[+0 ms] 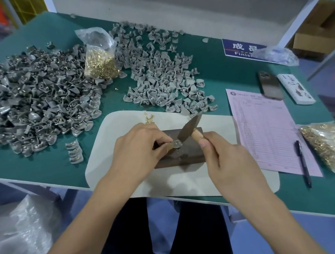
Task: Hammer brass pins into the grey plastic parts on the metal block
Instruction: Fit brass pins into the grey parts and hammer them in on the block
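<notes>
From the head view, your left hand (138,148) pinches a small grey plastic part (175,144) against the top of the dark rectangular metal block (188,155), fingertips closed on its near edge so the part cannot skate when struck; the pin itself is too small to make out at the part. Your right hand (225,158) is wrapped shut around the pale wooden handle of a small hammer with a blurred steel head (189,128), held close to the head, which I judge gives short, controlled taps rather than hard swings. The head hangs just above the part, tilted up and to the right. The block sits on a pale grey rounded mat (126,172) at the near edge of the green counter (207,64), likely to deaden the blows and catch stray pins. A few loose brass pins (149,118) lie on the mat just beyond your left hand, within easy reach. Further back, a clear plastic bag of brass pins (100,61) stands between a darker heap of grey parts (31,95) on the left, some showing brass, and a lighter heap of grey parts (163,73) on the right, so I judge pinned and unpinned work are kept apart.
</notes>
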The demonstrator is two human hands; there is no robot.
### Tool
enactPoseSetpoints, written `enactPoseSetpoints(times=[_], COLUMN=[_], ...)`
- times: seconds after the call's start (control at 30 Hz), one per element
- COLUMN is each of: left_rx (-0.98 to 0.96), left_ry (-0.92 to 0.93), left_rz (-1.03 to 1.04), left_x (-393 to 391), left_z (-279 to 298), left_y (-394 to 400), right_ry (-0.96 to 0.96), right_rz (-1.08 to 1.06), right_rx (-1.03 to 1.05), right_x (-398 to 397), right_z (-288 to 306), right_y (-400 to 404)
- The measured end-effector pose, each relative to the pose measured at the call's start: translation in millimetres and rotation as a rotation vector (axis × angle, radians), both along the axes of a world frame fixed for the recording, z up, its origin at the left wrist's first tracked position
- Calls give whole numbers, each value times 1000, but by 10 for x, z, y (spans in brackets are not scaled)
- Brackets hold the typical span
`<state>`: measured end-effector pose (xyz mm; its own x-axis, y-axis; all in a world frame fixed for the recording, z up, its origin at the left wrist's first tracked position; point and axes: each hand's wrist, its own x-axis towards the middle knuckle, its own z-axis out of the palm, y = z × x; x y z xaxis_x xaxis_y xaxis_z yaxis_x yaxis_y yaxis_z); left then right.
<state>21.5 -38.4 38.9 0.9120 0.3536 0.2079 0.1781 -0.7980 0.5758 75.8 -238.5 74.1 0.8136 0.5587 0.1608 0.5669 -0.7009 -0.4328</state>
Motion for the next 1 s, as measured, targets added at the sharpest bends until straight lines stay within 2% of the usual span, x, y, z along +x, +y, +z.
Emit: enactPoseSetpoints(times=[0.1,0.23,0.4,0.57,0.73,0.87,1.0], left_rx=[-10,0,-24,-8,-12,1,-4], left_ry=[-9,1,-5,10,10,14,13], left_rz=[1,6,16,20,20,24,26], left_x=[-1,-8,-10,-9,-3,-4,-2], left_z=[3,21,14,15,8,5,7], left_y=[-3,-12,-12,-8,-3,8,13], right_ry=[-10,89,27,102,24,139,86], right_rz=[-58,25,-42,-3,-76,3,-42], right_rx=[128,-26,155,33,257,51,122], right_x=[-9,-51,-40,13,32,-63,48], right_z=[12,-19,7,-42,-1,-101,-34], right_y=[-9,7,-24,-34,-56,-19,-103])
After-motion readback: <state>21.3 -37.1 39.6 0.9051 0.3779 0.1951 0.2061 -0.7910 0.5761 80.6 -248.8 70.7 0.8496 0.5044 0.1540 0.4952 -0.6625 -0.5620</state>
